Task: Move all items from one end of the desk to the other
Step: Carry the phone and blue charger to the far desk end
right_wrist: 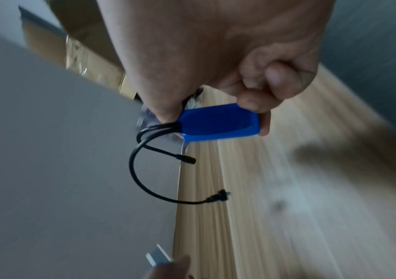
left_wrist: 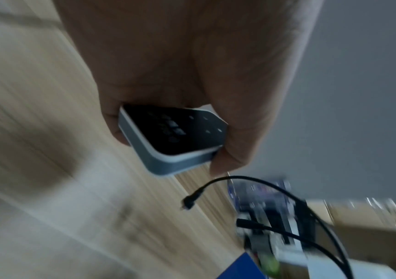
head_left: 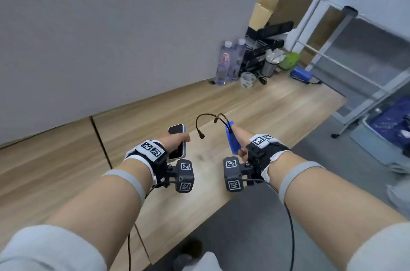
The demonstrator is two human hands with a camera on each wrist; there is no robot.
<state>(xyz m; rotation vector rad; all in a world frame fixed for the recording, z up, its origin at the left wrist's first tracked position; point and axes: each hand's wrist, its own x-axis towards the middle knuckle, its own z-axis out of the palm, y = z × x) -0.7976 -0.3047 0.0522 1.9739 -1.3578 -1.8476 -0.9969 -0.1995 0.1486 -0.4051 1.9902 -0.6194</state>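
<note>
My left hand [head_left: 177, 140] grips a flat grey device with a black glossy face [head_left: 176, 132] [left_wrist: 175, 136], held above the wooden desk [head_left: 255, 110]. My right hand [head_left: 240, 139] grips a blue battery pack [head_left: 231, 140] [right_wrist: 218, 122] by its edges. Two black cables [head_left: 199, 120] [right_wrist: 139, 169] with plugs curl out of the pack and hang in the air. Both hands hover side by side over the desk's near edge. The wrist views are motion-blurred.
At the desk's far end stand two water bottles [head_left: 228, 62], a black rack [head_left: 261, 48], a metal cup [head_left: 269, 67], a tape dispenser [head_left: 247, 79], a green item [head_left: 289, 59] and another blue pack [head_left: 300, 75]. A grey wall [head_left: 111, 37] runs along the left. A metal shelf [head_left: 355, 59] stands at the right.
</note>
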